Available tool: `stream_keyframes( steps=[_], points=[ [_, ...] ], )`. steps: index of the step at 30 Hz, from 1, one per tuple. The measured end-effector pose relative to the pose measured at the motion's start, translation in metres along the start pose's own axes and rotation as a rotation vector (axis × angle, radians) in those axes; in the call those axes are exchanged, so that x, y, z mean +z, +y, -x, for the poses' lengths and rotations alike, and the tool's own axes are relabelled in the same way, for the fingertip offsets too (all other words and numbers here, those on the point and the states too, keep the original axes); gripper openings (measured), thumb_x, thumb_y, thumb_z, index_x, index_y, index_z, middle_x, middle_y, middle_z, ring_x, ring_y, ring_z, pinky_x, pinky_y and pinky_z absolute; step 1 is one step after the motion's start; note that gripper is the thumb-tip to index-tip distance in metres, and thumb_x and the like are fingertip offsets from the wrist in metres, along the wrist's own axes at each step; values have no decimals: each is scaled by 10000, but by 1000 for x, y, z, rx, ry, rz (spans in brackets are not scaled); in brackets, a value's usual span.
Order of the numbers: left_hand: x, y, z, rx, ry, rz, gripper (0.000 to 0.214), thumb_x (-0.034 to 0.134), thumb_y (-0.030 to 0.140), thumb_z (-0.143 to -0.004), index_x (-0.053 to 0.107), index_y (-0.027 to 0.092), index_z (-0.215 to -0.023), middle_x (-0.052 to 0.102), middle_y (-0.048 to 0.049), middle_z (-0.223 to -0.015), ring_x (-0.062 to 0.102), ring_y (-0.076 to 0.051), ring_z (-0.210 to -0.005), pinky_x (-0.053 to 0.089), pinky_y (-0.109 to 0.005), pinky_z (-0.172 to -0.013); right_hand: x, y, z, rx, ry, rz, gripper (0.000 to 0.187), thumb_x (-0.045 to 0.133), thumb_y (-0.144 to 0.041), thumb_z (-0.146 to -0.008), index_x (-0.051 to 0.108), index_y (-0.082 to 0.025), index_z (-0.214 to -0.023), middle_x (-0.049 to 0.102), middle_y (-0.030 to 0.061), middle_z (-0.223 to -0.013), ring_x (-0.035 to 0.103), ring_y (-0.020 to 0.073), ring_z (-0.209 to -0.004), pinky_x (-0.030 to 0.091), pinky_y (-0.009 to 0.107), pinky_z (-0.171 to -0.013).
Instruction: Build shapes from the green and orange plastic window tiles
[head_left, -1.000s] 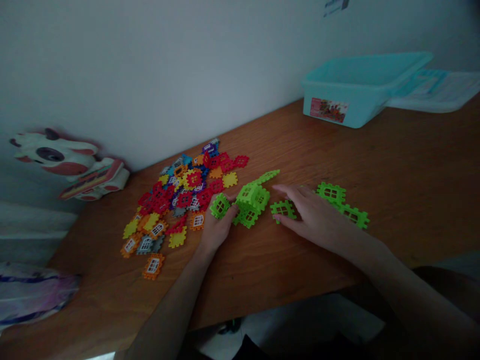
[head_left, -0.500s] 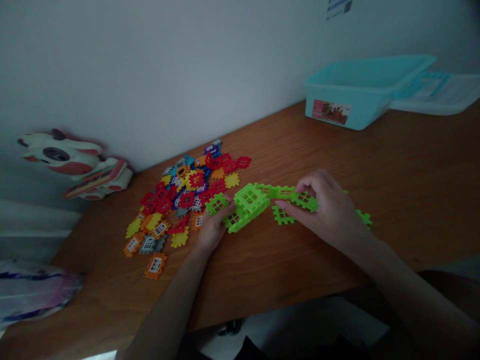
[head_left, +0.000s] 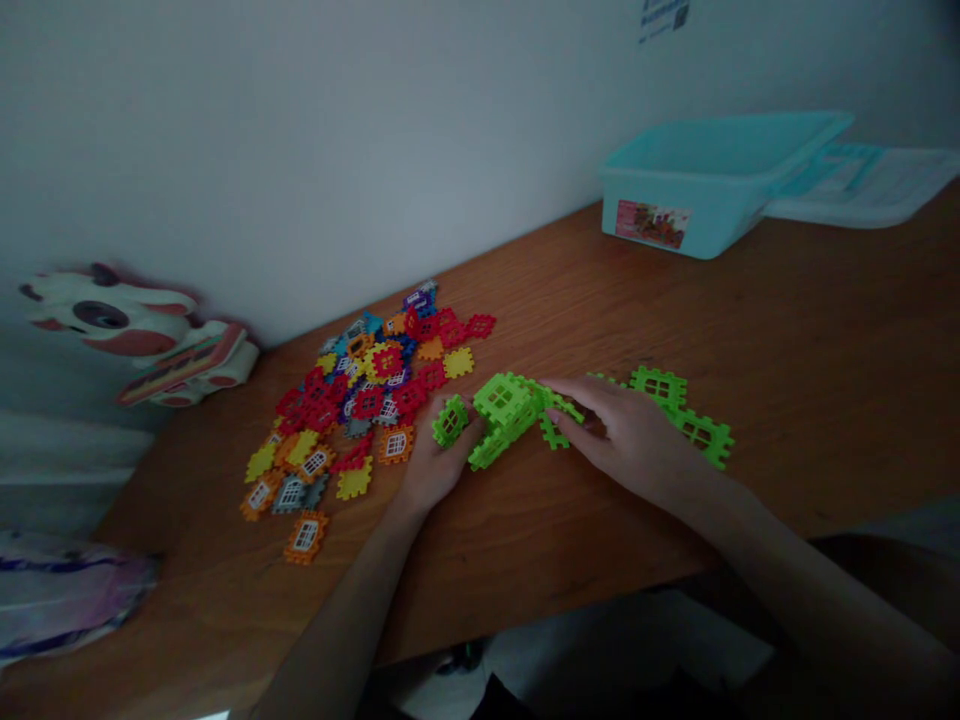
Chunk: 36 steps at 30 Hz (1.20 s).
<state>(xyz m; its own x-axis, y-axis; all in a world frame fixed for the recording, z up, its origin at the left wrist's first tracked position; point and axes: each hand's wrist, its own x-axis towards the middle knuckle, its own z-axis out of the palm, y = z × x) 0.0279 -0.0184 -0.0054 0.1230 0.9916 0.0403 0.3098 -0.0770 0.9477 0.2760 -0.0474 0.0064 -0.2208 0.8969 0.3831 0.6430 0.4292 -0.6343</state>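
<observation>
My left hand (head_left: 433, 462) is closed around the left side of a light-green assembly of interlocking plastic panels (head_left: 504, 400), raised over the table. One window panel (head_left: 450, 420) stands up at its left end, by my fingers. My right hand (head_left: 634, 432) has thumb and fingers closed on a green panel (head_left: 564, 404) joined to the assembly's right end, partly hidden by the fingers. Just below it, a loose green panel (head_left: 553, 432) shows in part. More green window panels (head_left: 660, 387) lie on the table behind my right wrist.
A pile of coloured panels (head_left: 375, 375) spreads over the wooden table (head_left: 540, 540) on the left. Beyond it stands a cow-shaped toy (head_left: 127, 320) against the wall. At the back right are a turquoise bin (head_left: 675, 205) and its lid (head_left: 870, 190).
My right hand has moved left toward the assembly. The strip of green panels it holds has swung and looks shorter, uncovering green panels behind the wrist. The left-end panel has tilted more upright.
</observation>
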Motion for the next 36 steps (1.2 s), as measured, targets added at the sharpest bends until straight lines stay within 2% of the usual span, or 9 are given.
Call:
stream_keyframes(
  steps=[4, 11, 14, 16, 19, 23, 30, 33, 36],
  points=[
    [6, -1, 3, 103, -29, -22, 261, 751, 333, -821, 549, 232, -953, 714, -56, -1108, 705, -222, -1011, 565, -363, -876, 5, 2, 2, -79, -22, 27, 325, 546, -216, -1008, 681, -185, -1303, 754, 117, -1219, 721, 281, -1089, 586, 462, -965],
    [5, -4, 3, 131, -77, 47, 308, 706, 202, -778, 495, 239, -999, 719, -110, -1219, 717, -249, -1099, 571, -427, -938, 14, -2, 6, -124, -81, -53, 274, 567, -208, -1012, 685, -175, -1258, 758, 104, -1191, 719, 238, -1078, 571, 385, -966],
    [4, -5, 3, 139, -109, 66, 332, 699, 161, -743, 502, 241, -997, 747, -94, -1141, 734, -255, -1063, 579, -431, -922, 14, -3, 6, -104, -103, -82, 214, 572, -196, -1003, 694, -196, -1178, 774, 82, -1146, 730, 233, -1047, 570, 381, -944],
    [3, -4, 2, 123, -78, 55, 329, 702, 160, -726, 522, 240, -988, 758, -71, -1071, 741, -252, -1024, 580, -409, -892, 12, -3, 5, -63, -89, -51, 176, 574, -205, -995, 693, -196, -1124, 785, 80, -1098, 742, 247, -1004, 576, 393, -904],
    [0, -1, 1, 61, -27, 51, 289, 737, 207, -715, 562, 231, -943, 756, -42, -987, 739, -234, -924, 573, -360, -820, 8, -2, 4, 44, -57, -11, 127, 589, -227, -972, 674, -206, -1064, 793, 72, -1027, 755, 255, -908, 576, 386, -808],
    [-8, 0, -1, -7, -36, 150, 327, 828, 267, -643, 622, 210, -889, 725, -21, -879, 709, -218, -810, 553, -320, -739, 4, -2, 3, 131, -3, -92, 80, 605, -248, -931, 613, -223, -1006, 779, 62, -976, 749, 240, -879, 561, 356, -765],
    [-15, -10, -4, -58, -39, 359, 432, 902, 322, -571, 660, 217, -913, 729, -20, -834, 724, -279, -932, 579, -362, -798, 1, -9, 3, 155, 2, -230, 107, 610, -257, -874, 505, -248, -891, 732, 35, -844, 709, 202, -737, 525, 312, -647],
    [-15, -10, -5, -23, -4, 351, 402, 896, 282, -557, 690, 216, -896, 741, -18, -838, 733, -281, -919, 593, -369, -800, 2, -10, 4, 174, 2, -274, 101, 603, -238, -877, 508, -250, -911, 750, 43, -881, 741, 214, -798, 545, 308, -656],
    [-15, -8, -4, -2, 8, 273, 335, 874, 250, -577, 729, 208, -876, 764, -29, -851, 743, -288, -912, 603, -383, -823, 4, -11, 5, 191, -10, -326, 202, 617, -249, -896, 563, -238, -1090, 781, 79, -1094, 764, 241, -1007, 587, 306, -717]
  ],
)
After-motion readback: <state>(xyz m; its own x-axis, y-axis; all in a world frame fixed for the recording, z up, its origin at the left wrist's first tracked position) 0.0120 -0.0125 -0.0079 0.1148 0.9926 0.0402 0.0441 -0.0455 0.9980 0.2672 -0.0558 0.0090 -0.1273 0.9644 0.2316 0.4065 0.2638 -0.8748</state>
